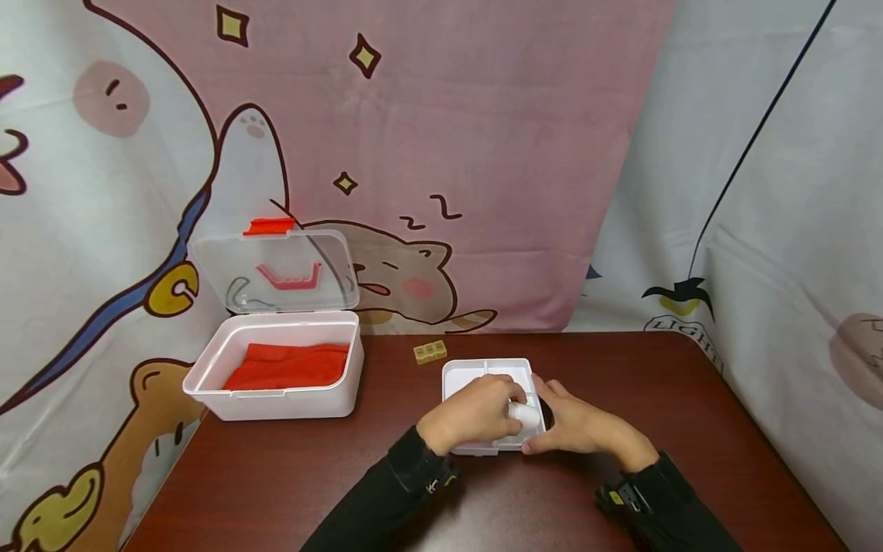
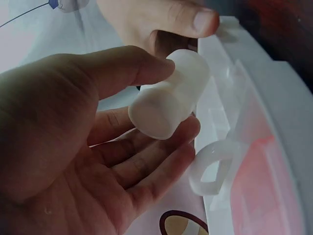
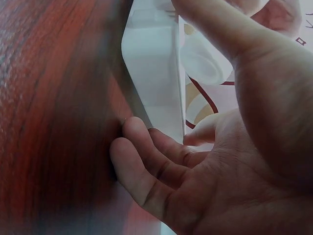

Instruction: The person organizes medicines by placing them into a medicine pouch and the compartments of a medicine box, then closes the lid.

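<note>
My left hand (image 1: pixel 476 414) is over a white divided tray (image 1: pixel 453 378). It pinches a small white cylinder (image 2: pixel 183 78) between thumb and fingers, as the left wrist view shows; its exact kind cannot be told. The cylinder (image 1: pixel 527 415) is tilted above the tray's right part. My right hand (image 1: pixel 582 424) rests against the tray's right side, thumb at the near corner and fingers loosely bent along the outer wall (image 3: pixel 151 63). A white ring-shaped piece (image 2: pixel 212 169) and something translucent pink (image 2: pixel 261 188) appear at the tray in the left wrist view.
A white box (image 1: pixel 290 406) with its clear lid (image 1: pixel 228 264) raised stands at the left, a folded red cloth (image 1: pixel 290 368) inside. Behind the tray lies a small yellow block (image 1: pixel 431 352) on the brown table (image 1: pixel 552 506). A patterned curtain (image 1: pixel 483 153) hangs behind.
</note>
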A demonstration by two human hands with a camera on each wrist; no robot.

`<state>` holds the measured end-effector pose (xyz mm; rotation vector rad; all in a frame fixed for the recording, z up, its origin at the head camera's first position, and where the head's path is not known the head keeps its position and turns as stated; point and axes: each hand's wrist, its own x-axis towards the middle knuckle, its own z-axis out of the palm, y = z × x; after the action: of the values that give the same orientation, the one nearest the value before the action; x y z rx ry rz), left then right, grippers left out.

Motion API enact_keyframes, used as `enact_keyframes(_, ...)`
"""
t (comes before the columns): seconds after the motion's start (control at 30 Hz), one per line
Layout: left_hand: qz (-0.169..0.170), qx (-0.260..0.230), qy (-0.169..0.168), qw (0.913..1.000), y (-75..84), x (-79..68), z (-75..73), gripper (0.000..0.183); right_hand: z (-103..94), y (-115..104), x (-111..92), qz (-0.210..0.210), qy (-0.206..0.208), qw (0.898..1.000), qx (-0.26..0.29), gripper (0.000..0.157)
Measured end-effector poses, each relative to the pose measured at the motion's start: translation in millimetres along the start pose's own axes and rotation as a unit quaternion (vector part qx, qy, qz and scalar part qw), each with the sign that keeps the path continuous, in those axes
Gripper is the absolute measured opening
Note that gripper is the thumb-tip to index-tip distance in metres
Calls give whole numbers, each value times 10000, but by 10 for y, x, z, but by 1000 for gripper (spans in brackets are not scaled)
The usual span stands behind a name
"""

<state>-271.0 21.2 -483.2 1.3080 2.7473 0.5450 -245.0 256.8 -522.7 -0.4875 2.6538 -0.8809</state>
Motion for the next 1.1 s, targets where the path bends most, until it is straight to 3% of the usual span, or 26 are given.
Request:
enact_keyframes(0.33,356,428,-22,9984,54,11,111,21,-8,23,1,61,-146,9999,46,139)
enact_keyframes(0.63,94,661,-102,9977,109,2,139,26,-15,16,19,6,-118,9999,-1,137)
enact_keyframes(0.93,128,1315,-51,9912,121,9,227,20,-7,-13,-4,70,-126,9999,76,138)
enact_keyframes(1.1,128,1368,-67,9905,97,11,217,20,-18,-27,-4,21,-104,9999,47,137)
